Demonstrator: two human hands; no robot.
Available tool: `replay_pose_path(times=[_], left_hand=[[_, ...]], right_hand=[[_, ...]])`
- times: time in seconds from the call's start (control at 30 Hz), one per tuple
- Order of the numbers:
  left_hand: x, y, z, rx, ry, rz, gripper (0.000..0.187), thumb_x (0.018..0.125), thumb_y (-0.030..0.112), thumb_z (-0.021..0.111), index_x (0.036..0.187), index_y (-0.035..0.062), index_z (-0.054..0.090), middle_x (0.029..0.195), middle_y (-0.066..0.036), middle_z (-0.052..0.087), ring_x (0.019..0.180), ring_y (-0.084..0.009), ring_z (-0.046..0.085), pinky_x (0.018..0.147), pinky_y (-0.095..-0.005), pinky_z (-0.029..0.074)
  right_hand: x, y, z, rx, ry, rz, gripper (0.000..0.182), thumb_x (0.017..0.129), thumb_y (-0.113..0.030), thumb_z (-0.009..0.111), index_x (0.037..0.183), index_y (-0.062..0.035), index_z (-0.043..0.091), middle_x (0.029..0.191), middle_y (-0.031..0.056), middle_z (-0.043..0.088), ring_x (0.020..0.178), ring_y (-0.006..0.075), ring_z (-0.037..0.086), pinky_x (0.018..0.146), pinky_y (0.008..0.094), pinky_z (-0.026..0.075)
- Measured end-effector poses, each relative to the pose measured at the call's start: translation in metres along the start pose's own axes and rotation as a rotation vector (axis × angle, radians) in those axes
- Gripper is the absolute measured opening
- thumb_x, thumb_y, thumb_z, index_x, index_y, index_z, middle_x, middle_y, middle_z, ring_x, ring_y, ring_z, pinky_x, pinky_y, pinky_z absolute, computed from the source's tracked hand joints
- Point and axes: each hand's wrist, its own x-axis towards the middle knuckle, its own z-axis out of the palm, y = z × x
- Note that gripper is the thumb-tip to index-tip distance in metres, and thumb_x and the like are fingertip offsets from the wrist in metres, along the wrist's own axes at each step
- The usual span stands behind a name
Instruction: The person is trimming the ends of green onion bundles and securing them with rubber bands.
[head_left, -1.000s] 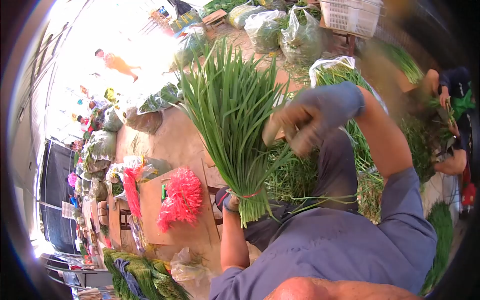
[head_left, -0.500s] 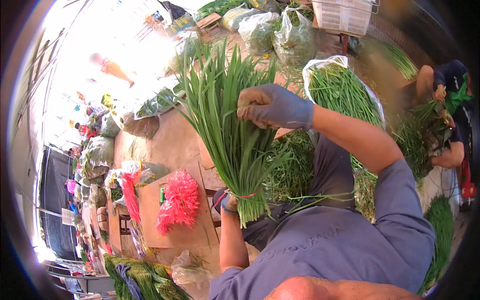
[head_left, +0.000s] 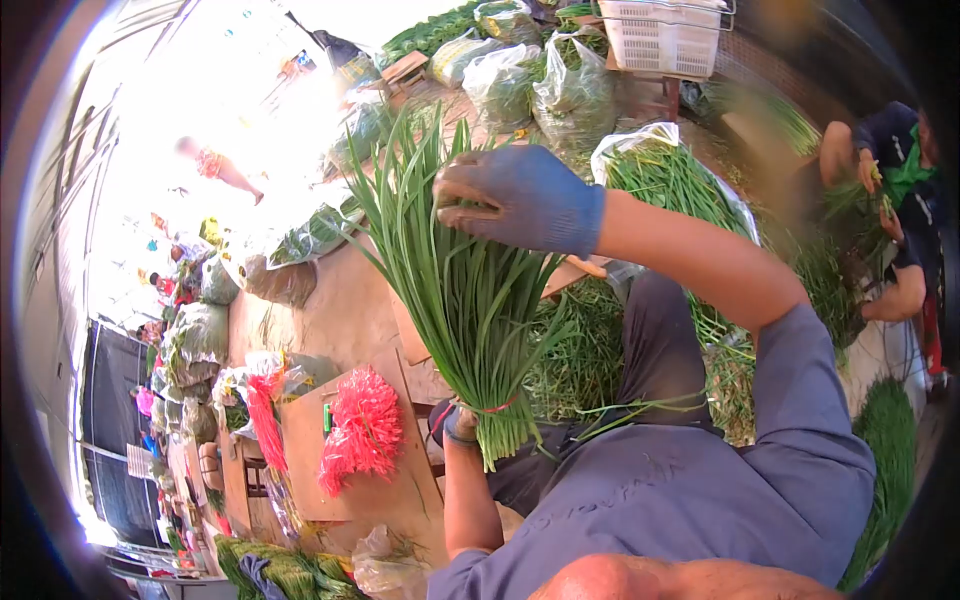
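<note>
My left hand (head_left: 462, 422), gloved, is mostly hidden behind the base of a bundle of long green leaves (head_left: 455, 290) and closed round it. A thin red tie circles the bundle just above its pale cut stem ends. The leaves fan out upward and to the left. My right hand (head_left: 520, 200), in a stained blue glove, lies over the upper right part of the bundle, fingers bent and pressed together on the leaves. Its fingertips are partly hidden.
A board (head_left: 300, 440) at left bears a heap of red ties (head_left: 362, 430). Loose greens fill a white bag (head_left: 680, 190) behind my right arm. Filled plastic bags (head_left: 575, 95) and a white crate (head_left: 660, 38) stand farther back. Another person (head_left: 900, 190) sits at the far right, handling greens.
My right hand has moved left across the leaves. My left hand and the bundle's base sit slightly lower in view. The other person's hands have shifted a little.
</note>
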Motion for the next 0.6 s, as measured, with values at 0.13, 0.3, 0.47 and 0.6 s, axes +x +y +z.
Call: replay_pose_path(times=[0.13,0.3,0.47,0.6], left_hand=[[-0.001,0.001,0.002,-0.008,-0.006,-0.013,0.086,0.072,0.061,0.076,0.136,0.0078,0.052,0.132,-0.007,0.057,0.116,-0.0230,0.057,0.100,-0.0416,0.048],[-0.002,0.002,0.003,-0.017,-0.020,-0.031,0.084,0.073,0.060,0.076,0.135,0.0078,0.052,0.131,-0.007,0.058,0.115,-0.0231,0.058,0.099,-0.0416,0.048],[-0.002,0.004,0.001,-0.027,-0.034,-0.035,0.082,0.074,0.059,0.076,0.134,0.0078,0.053,0.130,-0.007,0.058,0.115,-0.0231,0.058,0.099,-0.0416,0.049],[-0.005,-0.001,-0.004,-0.046,-0.064,-0.039,0.081,0.075,0.058,0.076,0.134,0.0078,0.053,0.129,-0.007,0.059,0.114,-0.0232,0.058,0.099,-0.0416,0.049]], right_hand=[[0.011,0.009,0.003,-0.087,-0.183,0.181,0.036,0.092,-0.037,0.059,0.111,-0.0068,0.062,0.096,0.0154,0.068,0.091,0.0383,0.064,0.078,0.0430,0.052],[0.019,0.025,-0.002,0.152,-0.381,0.362,0.040,0.089,-0.043,0.064,0.107,-0.0083,0.067,0.083,0.0119,0.069,0.074,0.0248,0.068,0.068,0.0350,0.052],[0.025,0.026,-0.003,0.300,-0.571,0.449,0.035,0.088,-0.041,0.066,0.100,-0.0085,0.069,0.069,0.0049,0.065,0.062,0.0130,0.062,0.058,0.0291,0.048],[0.011,0.031,0.019,0.637,-0.502,0.531,0.029,0.090,-0.037,0.064,0.091,-0.0086,0.067,0.064,0.0008,0.059,0.057,0.0112,0.055,0.055,0.0292,0.045]])
